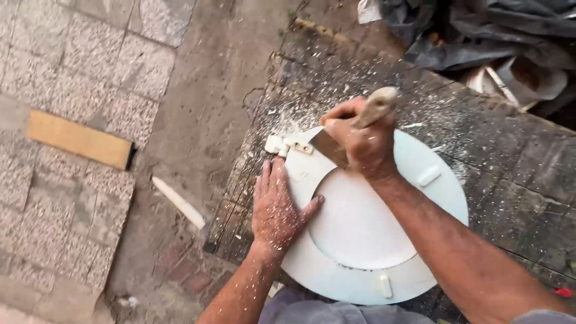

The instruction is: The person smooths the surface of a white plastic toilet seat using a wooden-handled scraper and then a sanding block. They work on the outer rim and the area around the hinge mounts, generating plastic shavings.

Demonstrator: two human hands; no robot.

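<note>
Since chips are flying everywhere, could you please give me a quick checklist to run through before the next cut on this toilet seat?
1. Left hand pressing the toilet seat flat: ok.
2. Right hand gripping the chisel: ok.
3. Left fingers clear of the blade: ok, apart.
4. Seat fully on the bench: not ok, near edge overhangs.
5. Bench free of chips: not ok.
6. Blade sharpness: cannot tell.

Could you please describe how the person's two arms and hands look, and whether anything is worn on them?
Both forearms are bare: no sleeves, gloves, watch or rings are visible. The left hand and its fingers are speckled with many small white flecks and dust. The right hand carries only a few flecks. Grey fabric shows at the bottom edge.
</note>
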